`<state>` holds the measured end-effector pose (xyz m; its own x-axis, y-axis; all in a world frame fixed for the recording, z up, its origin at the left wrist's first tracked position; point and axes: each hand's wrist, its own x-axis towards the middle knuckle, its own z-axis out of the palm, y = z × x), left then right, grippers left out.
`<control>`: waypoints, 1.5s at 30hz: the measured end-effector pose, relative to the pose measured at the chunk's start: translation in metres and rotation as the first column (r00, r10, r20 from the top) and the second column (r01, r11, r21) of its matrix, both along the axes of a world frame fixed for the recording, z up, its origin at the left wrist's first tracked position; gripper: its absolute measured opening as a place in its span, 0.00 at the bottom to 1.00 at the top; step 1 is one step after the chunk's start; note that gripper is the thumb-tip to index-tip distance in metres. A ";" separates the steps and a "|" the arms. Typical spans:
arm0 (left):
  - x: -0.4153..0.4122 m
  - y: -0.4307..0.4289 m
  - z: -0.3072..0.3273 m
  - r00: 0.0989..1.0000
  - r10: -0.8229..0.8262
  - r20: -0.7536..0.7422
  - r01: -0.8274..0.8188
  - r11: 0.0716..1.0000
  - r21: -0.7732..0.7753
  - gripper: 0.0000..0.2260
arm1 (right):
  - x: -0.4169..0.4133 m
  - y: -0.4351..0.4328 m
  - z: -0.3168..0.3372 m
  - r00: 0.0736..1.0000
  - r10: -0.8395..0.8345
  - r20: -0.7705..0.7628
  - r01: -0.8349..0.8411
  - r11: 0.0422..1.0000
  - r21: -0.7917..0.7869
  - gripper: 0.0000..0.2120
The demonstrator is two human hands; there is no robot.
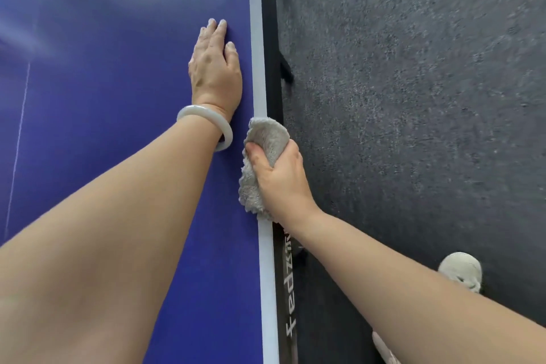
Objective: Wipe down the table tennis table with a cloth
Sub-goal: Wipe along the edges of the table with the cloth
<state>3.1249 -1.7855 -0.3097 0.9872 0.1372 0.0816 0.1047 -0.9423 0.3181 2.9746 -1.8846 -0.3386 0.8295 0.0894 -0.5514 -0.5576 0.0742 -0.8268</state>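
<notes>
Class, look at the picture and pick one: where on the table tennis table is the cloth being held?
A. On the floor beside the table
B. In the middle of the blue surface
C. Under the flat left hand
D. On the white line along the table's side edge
D: the right hand grips the cloth over the white edge line of the table, while the left hand lies flat on the blue.

- Left arm (118, 230): bare along the whole stretch in view, broad near the camera and narrowing to the wrist.
- Bangle (201, 109): a thick, smooth, closed ring on the left wrist, milky white with a soft shine, sitting loosely.
- Left hand (215, 68): short, plain, pale nails; knuckles and tendons show on its back.
- Right arm (399, 281): bare as well.
- Shoe (461, 270): a pale grey-white rounded toe, blurred.
- Second shoe (384, 349): a pale sliver, mostly cut off by the bottom edge.
</notes>
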 end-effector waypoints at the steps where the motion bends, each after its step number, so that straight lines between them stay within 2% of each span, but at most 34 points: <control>1: -0.003 0.000 0.002 0.999 -0.001 0.047 0.002 1.000 -0.030 0.19 | 0.002 0.000 0.000 1.000 0.018 0.007 -0.018 1.000 0.001 0.32; 4: -0.021 0.000 0.009 0.986 0.072 0.148 -0.054 0.991 -0.122 0.15 | 0.002 0.000 0.001 0.999 0.031 0.020 -0.031 1.000 0.002 0.33; 6: -0.050 -0.008 0.009 0.990 0.070 0.119 -0.053 0.989 -0.138 0.14 | 0.002 -0.001 0.002 0.999 0.028 0.021 -0.028 1.000 -0.004 0.33; 9: -0.120 -0.006 0.009 0.998 -0.030 0.046 0.034 0.996 -0.081 0.16 | 0.004 -0.002 0.004 0.999 0.018 0.028 -0.018 1.000 0.001 0.32; 12: -0.199 0.008 0.011 0.998 -0.048 -0.040 0.048 0.999 -0.010 0.20 | 0.002 -0.001 0.004 1.000 0.014 0.016 -0.014 1.000 0.019 0.34; 15: -0.241 0.011 0.006 0.993 -0.067 -0.096 0.073 0.995 0.064 0.24 | 0.002 0.000 0.002 1.000 0.001 0.004 -0.001 1.000 0.015 0.34; 19: -0.245 0.008 0.004 0.993 -0.041 -0.110 0.051 0.994 0.093 0.24 | -0.011 0.008 0.001 0.996 -0.093 -0.011 0.093 0.995 0.037 0.33; 21: -0.245 0.008 0.004 0.992 -0.041 -0.119 0.052 0.995 0.087 0.24 | -0.044 0.014 0.002 0.987 -0.157 -0.013 0.158 0.987 0.014 0.32; 23: -0.244 0.008 0.003 0.993 -0.031 -0.117 0.042 0.995 0.088 0.25 | -0.098 0.015 0.008 0.982 -0.188 -0.014 0.188 0.982 0.020 0.36; 26: -0.246 0.009 0.003 0.994 -0.038 -0.105 0.048 0.994 0.101 0.24 | -0.163 0.012 0.008 0.992 -0.128 -0.021 0.129 0.990 0.060 0.41; 29: -0.246 0.009 0.005 0.994 -0.038 -0.100 0.049 0.993 0.110 0.25 | -0.147 0.011 -0.002 0.993 -0.105 0.048 0.103 0.993 0.050 0.42; 33: -0.245 0.009 0.004 0.995 -0.029 -0.095 0.039 0.994 0.102 0.23 | -0.081 0.012 -0.008 0.988 -0.145 0.054 0.140 0.987 0.084 0.30; 35: -0.245 0.010 0.003 0.996 -0.028 -0.082 0.036 0.994 0.099 0.22 | -0.081 0.014 -0.012 0.985 -0.152 0.082 0.147 0.987 0.069 0.28; 39: -0.245 0.010 0.001 0.998 -0.035 -0.058 0.041 0.993 0.115 0.22 | -0.176 0.014 -0.006 0.989 -0.131 0.063 0.126 0.989 0.079 0.35; 42: -0.247 0.010 -0.001 0.998 -0.031 -0.051 0.037 0.993 0.110 0.22 | -0.251 0.012 0.000 0.996 -0.086 0.012 0.085 0.992 0.097 0.33; 45: -0.246 0.012 -0.001 0.999 -0.024 -0.042 0.028 0.994 0.105 0.22 | -0.247 0.012 -0.002 0.997 -0.072 -0.007 0.072 0.991 0.114 0.31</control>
<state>2.8789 -1.7735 -0.3103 0.9930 0.1043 0.0545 0.0905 -0.9729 0.2130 2.7271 -1.8730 -0.3407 0.8345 0.0919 -0.5433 -0.5497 0.2080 -0.8091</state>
